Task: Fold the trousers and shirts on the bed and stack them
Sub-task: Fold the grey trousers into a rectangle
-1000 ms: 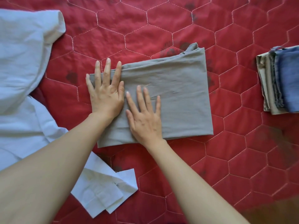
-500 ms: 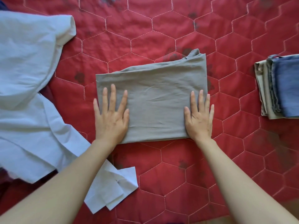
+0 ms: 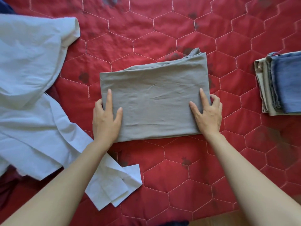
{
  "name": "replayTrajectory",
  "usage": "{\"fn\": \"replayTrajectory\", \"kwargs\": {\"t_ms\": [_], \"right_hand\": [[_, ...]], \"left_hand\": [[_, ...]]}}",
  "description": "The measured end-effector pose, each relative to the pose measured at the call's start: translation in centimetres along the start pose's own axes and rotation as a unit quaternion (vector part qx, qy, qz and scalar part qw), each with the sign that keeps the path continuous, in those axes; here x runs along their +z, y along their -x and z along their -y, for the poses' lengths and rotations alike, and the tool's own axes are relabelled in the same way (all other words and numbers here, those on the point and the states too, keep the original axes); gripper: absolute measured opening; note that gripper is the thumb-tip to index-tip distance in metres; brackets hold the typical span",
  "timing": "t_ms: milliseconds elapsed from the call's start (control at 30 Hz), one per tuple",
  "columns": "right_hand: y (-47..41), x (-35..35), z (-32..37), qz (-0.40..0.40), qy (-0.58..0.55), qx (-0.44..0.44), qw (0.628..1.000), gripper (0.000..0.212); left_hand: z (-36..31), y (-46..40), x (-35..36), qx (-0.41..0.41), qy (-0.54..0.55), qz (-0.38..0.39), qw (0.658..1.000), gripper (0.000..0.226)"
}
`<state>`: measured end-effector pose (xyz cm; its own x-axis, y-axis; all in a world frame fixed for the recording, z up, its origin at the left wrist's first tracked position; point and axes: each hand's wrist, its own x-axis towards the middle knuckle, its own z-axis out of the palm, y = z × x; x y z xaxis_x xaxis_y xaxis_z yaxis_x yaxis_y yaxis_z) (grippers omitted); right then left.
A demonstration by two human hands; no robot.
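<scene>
grey garment: i see it folded into a neat rectangle [image 3: 154, 101] in the middle of the red quilted bed [image 3: 179, 185], its far right corner bunched up where layers poke out.
left grip: my left hand [image 3: 105, 121] sits on the left edge, thumb and index finger lying on top, the other fingers curled round the side, so it is holding the fold.
right grip: my right hand [image 3: 207, 115] does the same on the right edge, two fingers on top, the rest wrapped round the side and seemingly tucked under, though i cannot see beneath the cloth.
stack: the folded pile [image 3: 280, 84], beige under blue denim, lies well apart at the right edge of view.
white shirt: still unfolded and sprawled [image 3: 32, 82] on the left, its tail just beside my left forearm.
risk, sagging: i judge that if i lift with only the two ends held, the middle will droop and the layers slide open.
risk, loose corner: the bunched far corner could spill out on the way across.
risk, landing: set down crooked, it could nudge the denim off the beige piece.
risk, snag: my left arm could drag the shirt tail along.
</scene>
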<state>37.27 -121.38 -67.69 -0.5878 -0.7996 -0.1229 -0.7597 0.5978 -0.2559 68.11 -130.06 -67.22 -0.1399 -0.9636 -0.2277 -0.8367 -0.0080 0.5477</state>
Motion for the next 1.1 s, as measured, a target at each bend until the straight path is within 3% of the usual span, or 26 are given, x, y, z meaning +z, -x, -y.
{"fn": "replayTrajectory", "kwargs": {"t_ms": [100,233,433,700,1100], "right_hand": [[-1.3,-0.9,-0.4,0.073,-0.049,0.031,0.996,0.058],[-2.3,-2.2,-0.7,0.131,-0.126,0.028,0.983,0.055],[1.9,-3.2,0.2,0.057,-0.089,0.01,0.994,0.06],[11.7,-6.5,-2.2,-0.006,-0.09,0.009,0.996,0.053],[16.6,-14.0,-12.4,-0.148,-0.104,-0.004,0.983,0.042]], "left_hand": [[-0.9,-1.8,0.0,-0.071,0.057,0.008,0.996,0.069],[0.0,-1.5,-0.7,-0.06,0.075,0.04,0.995,0.066],[0.9,2.0,-1.5,-0.059,0.163,0.061,0.983,0.064],[-0.4,7.7,-3.8,-0.042,0.138,0.072,0.987,0.058],[-11.1,15.2,-0.9,0.036,0.112,0.079,0.99,0.055]]}}
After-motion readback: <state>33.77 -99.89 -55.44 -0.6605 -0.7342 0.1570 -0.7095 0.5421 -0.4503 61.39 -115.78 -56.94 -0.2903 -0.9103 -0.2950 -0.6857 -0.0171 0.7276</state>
